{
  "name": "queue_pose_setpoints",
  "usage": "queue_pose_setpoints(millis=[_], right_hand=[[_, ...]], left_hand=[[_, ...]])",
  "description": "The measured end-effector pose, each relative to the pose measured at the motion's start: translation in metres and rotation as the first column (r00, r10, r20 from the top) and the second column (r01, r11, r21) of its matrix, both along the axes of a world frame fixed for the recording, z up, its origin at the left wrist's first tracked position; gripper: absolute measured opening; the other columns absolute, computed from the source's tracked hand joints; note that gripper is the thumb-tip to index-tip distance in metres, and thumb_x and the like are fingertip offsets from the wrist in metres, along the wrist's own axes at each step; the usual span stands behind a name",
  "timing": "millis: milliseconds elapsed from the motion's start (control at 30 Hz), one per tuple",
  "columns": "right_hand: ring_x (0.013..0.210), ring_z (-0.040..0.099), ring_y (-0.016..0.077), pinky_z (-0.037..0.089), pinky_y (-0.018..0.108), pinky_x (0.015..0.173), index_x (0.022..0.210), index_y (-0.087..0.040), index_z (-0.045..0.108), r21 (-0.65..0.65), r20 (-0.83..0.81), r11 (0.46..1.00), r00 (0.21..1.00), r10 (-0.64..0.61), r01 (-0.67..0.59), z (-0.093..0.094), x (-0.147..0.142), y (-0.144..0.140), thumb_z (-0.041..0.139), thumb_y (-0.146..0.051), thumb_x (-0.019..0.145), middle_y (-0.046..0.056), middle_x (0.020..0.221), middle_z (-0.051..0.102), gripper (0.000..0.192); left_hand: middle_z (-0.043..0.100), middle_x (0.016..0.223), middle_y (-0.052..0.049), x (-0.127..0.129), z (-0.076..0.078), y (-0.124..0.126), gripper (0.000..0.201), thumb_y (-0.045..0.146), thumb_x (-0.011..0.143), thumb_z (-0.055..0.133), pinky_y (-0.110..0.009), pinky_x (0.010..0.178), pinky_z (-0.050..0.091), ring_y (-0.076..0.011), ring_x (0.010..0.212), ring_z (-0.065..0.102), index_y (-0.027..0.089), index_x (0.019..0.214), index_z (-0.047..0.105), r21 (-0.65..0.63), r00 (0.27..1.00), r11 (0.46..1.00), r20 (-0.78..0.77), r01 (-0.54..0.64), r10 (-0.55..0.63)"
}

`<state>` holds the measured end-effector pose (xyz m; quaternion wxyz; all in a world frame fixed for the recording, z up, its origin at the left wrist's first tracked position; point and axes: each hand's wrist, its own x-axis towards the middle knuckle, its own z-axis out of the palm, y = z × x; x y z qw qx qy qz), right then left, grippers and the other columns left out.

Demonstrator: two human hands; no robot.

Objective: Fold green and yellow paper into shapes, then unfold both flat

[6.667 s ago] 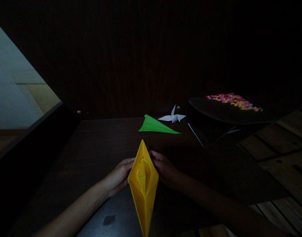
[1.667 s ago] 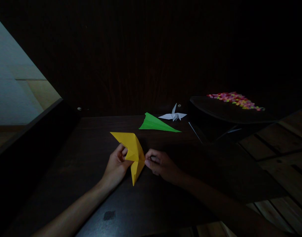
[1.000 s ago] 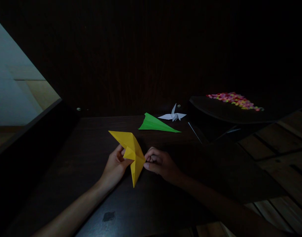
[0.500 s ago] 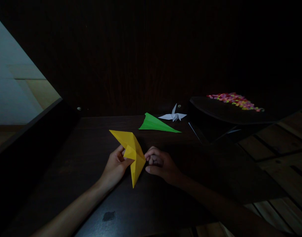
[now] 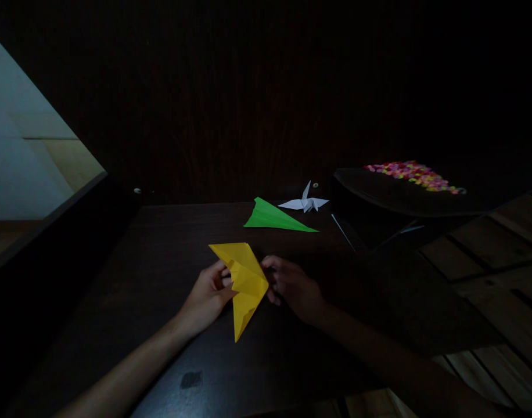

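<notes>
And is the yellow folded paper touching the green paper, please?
Apart: in the head view, a strip of dark tabletop shows between the yellow folded paper and the green paper.

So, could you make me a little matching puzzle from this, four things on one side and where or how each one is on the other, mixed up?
1. yellow paper
2. green paper
3. white bird
4. colourful bits

A. lying loose, just nearer the person than the bird
B. on the dark surface with a curved edge, at the right
C. held in the left hand
D. with a thin point sticking up

Pairs: 1-C, 2-A, 3-D, 4-B.
</notes>
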<state>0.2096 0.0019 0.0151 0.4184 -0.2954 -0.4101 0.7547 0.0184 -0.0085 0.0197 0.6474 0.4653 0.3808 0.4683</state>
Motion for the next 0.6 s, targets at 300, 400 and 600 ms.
queue_pose_setpoints(millis=[300,400,600], right_hand=[[0.043,0.047,0.0084,0.03,0.019,0.037,0.073,-0.018,0.056,-0.027,-0.003,1.0,1.0,0.001,-0.001,-0.0015,-0.0025,0.0008,0.068,-0.047,0.074,-0.004,0.055,0.05,0.032],[0.041,0.047,0.0076,0.031,0.018,0.035,0.069,-0.017,0.055,-0.002,0.023,1.0,1.0,0.007,-0.007,-0.0019,-0.0037,0.0004,0.069,-0.051,0.075,-0.005,0.055,0.05,0.037],[0.036,0.045,0.0056,0.032,0.017,0.034,0.07,-0.016,0.058,0.01,0.076,1.0,0.997,0.024,-0.025,0.0019,-0.0049,-0.0007,0.073,-0.051,0.075,-0.005,0.053,0.052,0.039]], left_hand=[[0.075,0.096,-0.007,0.0003,0.0021,-0.0007,0.034,0.015,0.066,0.083,-0.029,0.069,0.058,-0.0219,0.082,0.073,0.015,0.097,0.068,-0.007,0.999,0.999,-0.009,0.035,-0.035],[0.075,0.097,-0.008,0.0,0.0011,-0.0017,0.034,0.018,0.067,0.084,-0.028,0.066,0.058,-0.0228,0.082,0.073,0.014,0.097,0.068,-0.011,0.999,0.999,-0.029,0.035,-0.035],[0.074,0.096,-0.007,-0.0005,0.0006,-0.002,0.034,0.021,0.07,0.082,-0.031,0.07,0.057,-0.0224,0.081,0.072,0.015,0.1,0.067,-0.016,0.998,0.999,-0.046,0.038,-0.039]])
